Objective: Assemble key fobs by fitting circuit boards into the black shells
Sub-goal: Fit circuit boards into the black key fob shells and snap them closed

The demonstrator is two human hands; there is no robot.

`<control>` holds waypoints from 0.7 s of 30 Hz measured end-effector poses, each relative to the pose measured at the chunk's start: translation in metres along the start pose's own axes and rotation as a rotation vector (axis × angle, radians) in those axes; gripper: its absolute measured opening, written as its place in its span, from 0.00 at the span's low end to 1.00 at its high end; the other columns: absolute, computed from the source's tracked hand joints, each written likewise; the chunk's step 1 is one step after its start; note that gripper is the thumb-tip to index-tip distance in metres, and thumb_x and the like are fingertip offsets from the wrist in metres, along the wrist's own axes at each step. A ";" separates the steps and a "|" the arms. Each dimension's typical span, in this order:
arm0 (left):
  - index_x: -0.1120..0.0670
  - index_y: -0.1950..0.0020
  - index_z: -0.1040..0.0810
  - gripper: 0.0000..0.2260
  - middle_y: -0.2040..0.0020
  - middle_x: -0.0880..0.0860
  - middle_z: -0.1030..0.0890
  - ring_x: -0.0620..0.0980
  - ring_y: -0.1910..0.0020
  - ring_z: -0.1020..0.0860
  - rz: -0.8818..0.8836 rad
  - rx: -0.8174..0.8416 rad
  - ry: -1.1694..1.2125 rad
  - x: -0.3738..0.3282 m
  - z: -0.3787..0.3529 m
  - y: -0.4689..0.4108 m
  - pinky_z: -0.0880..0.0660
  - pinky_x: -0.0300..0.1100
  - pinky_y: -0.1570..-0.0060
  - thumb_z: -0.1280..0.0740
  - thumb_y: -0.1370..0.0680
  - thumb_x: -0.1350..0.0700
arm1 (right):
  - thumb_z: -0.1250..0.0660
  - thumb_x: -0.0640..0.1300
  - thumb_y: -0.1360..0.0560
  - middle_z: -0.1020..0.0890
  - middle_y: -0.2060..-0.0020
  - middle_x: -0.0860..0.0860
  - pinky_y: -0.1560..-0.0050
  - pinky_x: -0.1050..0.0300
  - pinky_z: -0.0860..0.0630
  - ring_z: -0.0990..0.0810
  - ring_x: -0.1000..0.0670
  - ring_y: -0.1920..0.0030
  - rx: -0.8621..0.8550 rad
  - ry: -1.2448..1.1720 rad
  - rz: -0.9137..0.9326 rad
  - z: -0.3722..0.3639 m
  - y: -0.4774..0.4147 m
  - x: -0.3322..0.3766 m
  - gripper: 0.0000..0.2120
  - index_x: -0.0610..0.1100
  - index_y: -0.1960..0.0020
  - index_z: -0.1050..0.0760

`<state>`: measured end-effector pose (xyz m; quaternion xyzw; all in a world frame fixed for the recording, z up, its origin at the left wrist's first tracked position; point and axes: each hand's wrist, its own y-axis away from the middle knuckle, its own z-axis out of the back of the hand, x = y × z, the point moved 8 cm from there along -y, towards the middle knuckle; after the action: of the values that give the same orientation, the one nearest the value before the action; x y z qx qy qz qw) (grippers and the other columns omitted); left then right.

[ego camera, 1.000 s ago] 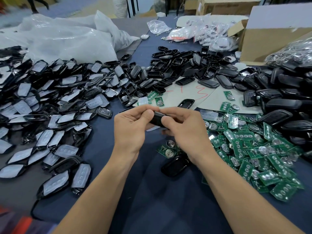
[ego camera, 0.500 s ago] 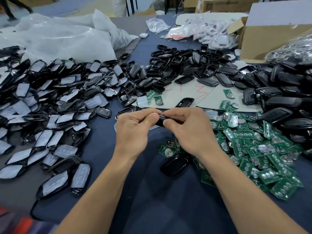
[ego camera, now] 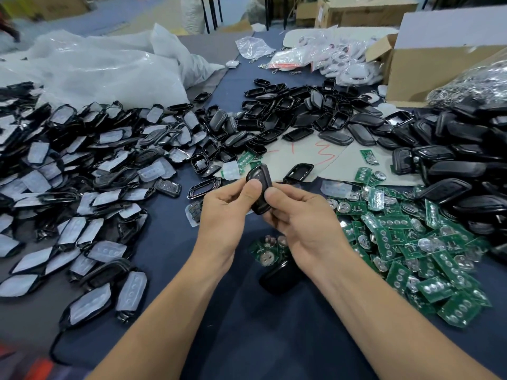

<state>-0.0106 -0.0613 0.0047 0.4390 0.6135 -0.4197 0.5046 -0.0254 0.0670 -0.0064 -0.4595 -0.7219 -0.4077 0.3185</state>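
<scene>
Both hands hold one black key fob (ego camera: 260, 182) upright above the middle of the table. My left hand (ego camera: 225, 212) pinches its left side with thumb and fingers. My right hand (ego camera: 299, 220) grips its right side and lower end. Whether a circuit board sits inside the fob is hidden. A heap of green circuit boards (ego camera: 406, 242) with round silver cells lies to the right of my right hand. Open black shells (ego camera: 277, 119) are piled at the back centre. A closed black fob (ego camera: 279, 275) lies on the cloth under my right wrist.
Shells with white button pads (ego camera: 82, 171) cover the left of the table. Closed black shells (ego camera: 461, 149) are heaped at the right. White plastic bags (ego camera: 109, 69) lie at the back left, a cardboard box (ego camera: 428, 67) at the back right. Dark blue cloth (ego camera: 247, 338) is nearest me.
The fob lay flat between my fingertips before; now it is turned upright and raised a little, so that its upper end shows above my thumbs.
</scene>
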 end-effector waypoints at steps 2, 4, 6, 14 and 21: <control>0.50 0.50 0.10 0.12 0.47 0.55 0.12 0.56 0.41 0.15 0.015 -0.063 0.025 0.001 0.002 0.000 0.21 0.55 0.36 0.31 0.21 0.46 | 0.30 0.32 0.23 0.13 0.61 0.44 0.60 0.61 0.20 0.17 0.48 0.61 0.016 0.003 0.008 -0.005 0.001 -0.003 0.07 0.40 0.52 0.15; 0.52 0.51 0.10 0.15 0.48 0.55 0.12 0.54 0.43 0.14 0.003 -0.113 0.032 -0.001 0.005 0.000 0.20 0.53 0.38 0.30 0.23 0.42 | 0.31 0.31 0.22 0.13 0.59 0.44 0.58 0.61 0.18 0.15 0.49 0.61 0.032 -0.005 0.013 -0.008 0.001 -0.005 0.08 0.40 0.52 0.15; 0.54 0.53 0.10 0.15 0.52 0.55 0.11 0.53 0.49 0.13 -0.023 -0.150 0.004 -0.002 0.009 0.000 0.18 0.49 0.44 0.31 0.21 0.45 | 0.31 0.31 0.22 0.12 0.60 0.44 0.58 0.60 0.18 0.15 0.49 0.61 0.050 0.015 0.025 -0.009 0.000 -0.007 0.08 0.41 0.54 0.14; 0.58 0.54 0.11 0.19 0.54 0.58 0.12 0.53 0.52 0.13 0.044 -0.145 0.005 0.000 0.012 -0.001 0.18 0.42 0.49 0.38 0.14 0.51 | 0.30 0.33 0.22 0.13 0.57 0.41 0.57 0.57 0.16 0.16 0.44 0.57 0.075 0.007 -0.056 -0.008 -0.003 -0.011 0.06 0.40 0.55 0.16; 0.56 0.43 0.14 0.24 0.49 0.52 0.11 0.50 0.47 0.13 0.071 -0.179 -0.016 0.006 0.020 -0.003 0.19 0.37 0.47 0.46 0.13 0.45 | 0.32 0.37 0.21 0.13 0.58 0.41 0.64 0.61 0.18 0.13 0.49 0.62 0.007 -0.035 -0.210 0.022 -0.005 0.016 0.07 0.34 0.46 0.20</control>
<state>-0.0086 -0.0806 -0.0041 0.4102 0.6286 -0.3487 0.5613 -0.0381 0.0914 -0.0048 -0.3873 -0.7730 -0.4282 0.2627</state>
